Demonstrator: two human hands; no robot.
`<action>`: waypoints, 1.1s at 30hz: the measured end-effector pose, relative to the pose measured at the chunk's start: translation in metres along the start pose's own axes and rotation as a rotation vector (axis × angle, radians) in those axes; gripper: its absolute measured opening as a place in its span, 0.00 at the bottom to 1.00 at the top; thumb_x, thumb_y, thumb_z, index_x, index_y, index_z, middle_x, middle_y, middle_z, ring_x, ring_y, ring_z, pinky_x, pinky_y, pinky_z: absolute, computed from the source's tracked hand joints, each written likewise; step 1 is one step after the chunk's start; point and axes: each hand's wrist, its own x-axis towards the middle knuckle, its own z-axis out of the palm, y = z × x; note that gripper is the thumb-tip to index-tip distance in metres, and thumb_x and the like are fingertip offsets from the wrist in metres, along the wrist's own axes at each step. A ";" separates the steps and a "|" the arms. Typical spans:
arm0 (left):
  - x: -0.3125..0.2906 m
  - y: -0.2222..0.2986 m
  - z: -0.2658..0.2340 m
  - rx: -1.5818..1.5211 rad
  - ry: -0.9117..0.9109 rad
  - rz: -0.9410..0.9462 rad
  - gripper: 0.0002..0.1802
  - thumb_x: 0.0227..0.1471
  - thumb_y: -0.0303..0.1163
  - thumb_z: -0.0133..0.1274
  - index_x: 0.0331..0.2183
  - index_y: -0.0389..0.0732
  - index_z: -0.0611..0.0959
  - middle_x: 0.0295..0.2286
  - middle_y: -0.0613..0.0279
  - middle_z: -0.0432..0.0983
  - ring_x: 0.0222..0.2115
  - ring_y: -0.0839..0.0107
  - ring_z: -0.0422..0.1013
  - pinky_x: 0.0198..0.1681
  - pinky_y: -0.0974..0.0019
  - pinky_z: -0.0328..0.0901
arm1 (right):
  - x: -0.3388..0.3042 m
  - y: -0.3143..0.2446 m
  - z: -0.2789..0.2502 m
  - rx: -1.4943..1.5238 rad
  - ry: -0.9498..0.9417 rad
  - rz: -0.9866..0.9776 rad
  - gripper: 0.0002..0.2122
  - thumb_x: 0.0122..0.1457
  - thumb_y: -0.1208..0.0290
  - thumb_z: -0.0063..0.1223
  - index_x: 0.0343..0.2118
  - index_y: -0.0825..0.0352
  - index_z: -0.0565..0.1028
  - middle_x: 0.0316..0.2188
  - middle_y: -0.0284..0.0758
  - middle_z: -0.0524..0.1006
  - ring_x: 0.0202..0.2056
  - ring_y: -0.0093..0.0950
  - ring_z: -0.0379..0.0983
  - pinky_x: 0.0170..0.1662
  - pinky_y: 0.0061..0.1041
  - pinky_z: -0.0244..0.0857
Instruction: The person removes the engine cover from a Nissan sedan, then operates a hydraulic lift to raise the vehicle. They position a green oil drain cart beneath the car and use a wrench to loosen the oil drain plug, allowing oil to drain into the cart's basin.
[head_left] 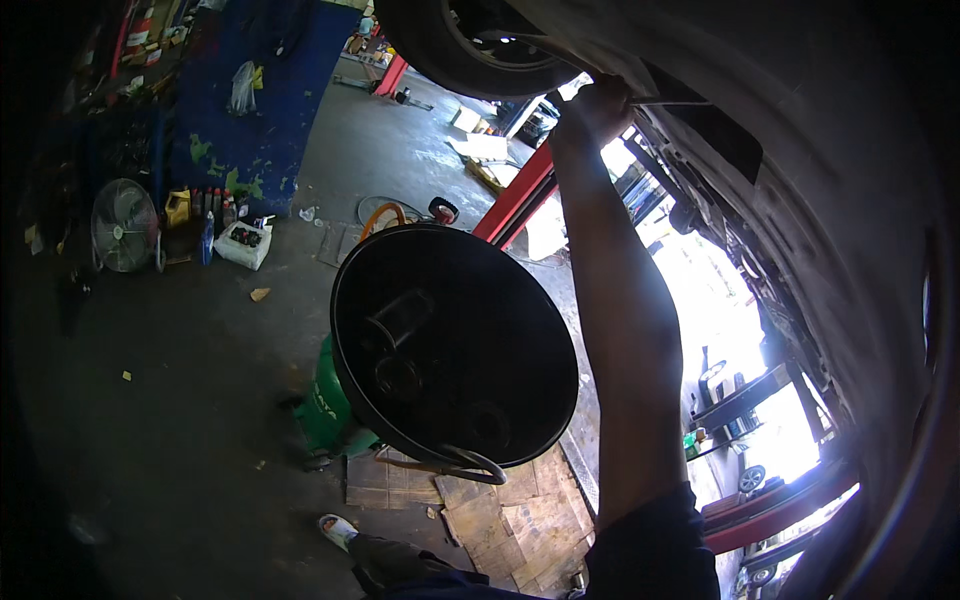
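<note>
My right hand (592, 118) is raised high under a lifted car, its fingers closed at the base of the wheel (470, 70). A thin metal bar (672, 101) sticks out to the right from that fist, along the car's underside (800, 120). What the bar's other end meets is hidden by the hand and in shadow. Below and left of my forearm stands a wide black drain pan (450, 340) on a green oil drainer tank (330, 405). A curved metal handle sits on its near rim. My left hand is out of the picture.
A red lift post (517, 200) rises behind the pan, and a red lift arm (780, 510) lies at lower right. Flattened cardboard (530, 520) covers floor near my foot. At left are a fan (125, 225), bottles and a white container (243, 246).
</note>
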 end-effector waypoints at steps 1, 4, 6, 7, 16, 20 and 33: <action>0.000 0.005 -0.007 0.026 -0.048 -0.082 0.28 0.61 0.54 0.53 0.37 0.36 0.87 0.34 0.44 0.83 0.35 0.42 0.78 0.37 0.45 0.72 | -0.006 -0.008 -0.008 -0.040 -0.070 0.056 0.10 0.64 0.69 0.47 0.36 0.70 0.76 0.31 0.34 0.78 0.33 0.27 0.74 0.40 0.30 0.68; -0.009 0.018 -0.019 0.068 -0.151 -0.234 0.27 0.62 0.54 0.52 0.41 0.37 0.87 0.38 0.43 0.83 0.39 0.41 0.78 0.42 0.45 0.71 | -0.021 -0.052 -0.026 -1.009 -0.309 -0.033 0.07 0.66 0.72 0.47 0.36 0.68 0.76 0.31 0.34 0.78 0.33 0.25 0.74 0.37 0.27 0.69; -0.013 0.029 -0.022 0.166 -0.175 -0.050 0.27 0.62 0.54 0.52 0.43 0.39 0.86 0.40 0.43 0.83 0.41 0.41 0.77 0.45 0.45 0.70 | -0.030 -0.093 -0.040 -0.739 -0.417 0.166 0.05 0.65 0.72 0.48 0.35 0.67 0.75 0.26 0.34 0.76 0.26 0.27 0.74 0.30 0.28 0.68; -0.015 0.033 -0.025 0.216 -0.189 0.040 0.27 0.62 0.54 0.52 0.44 0.39 0.86 0.42 0.42 0.82 0.43 0.42 0.77 0.47 0.45 0.70 | -0.035 -0.113 -0.046 -0.598 -0.465 0.265 0.04 0.64 0.73 0.49 0.34 0.66 0.74 0.23 0.34 0.75 0.23 0.28 0.73 0.27 0.29 0.67; -0.005 0.060 -0.036 0.139 -0.156 -0.037 0.27 0.60 0.55 0.52 0.49 0.43 0.82 0.41 0.43 0.82 0.44 0.41 0.76 0.47 0.43 0.70 | -0.033 -0.083 -0.034 -0.297 -0.372 0.230 0.06 0.66 0.74 0.47 0.39 0.70 0.75 0.21 0.37 0.73 0.22 0.28 0.75 0.25 0.33 0.69; 0.008 0.037 -0.026 0.278 -0.115 -0.046 0.27 0.60 0.57 0.52 0.48 0.45 0.83 0.40 0.45 0.83 0.42 0.42 0.77 0.45 0.43 0.71 | 0.004 0.007 0.008 -0.256 -0.022 -0.202 0.11 0.68 0.67 0.47 0.35 0.69 0.76 0.27 0.39 0.78 0.27 0.32 0.77 0.31 0.32 0.73; -0.060 -0.042 0.055 0.279 -0.207 0.386 0.21 0.56 0.37 0.54 0.51 0.45 0.82 0.47 0.49 0.80 0.48 0.47 0.75 0.48 0.45 0.69 | -0.029 -0.021 -0.049 -1.068 -0.086 -1.078 0.15 0.53 0.79 0.55 0.46 0.68 0.77 0.26 0.33 0.75 0.23 0.32 0.70 0.24 0.36 0.62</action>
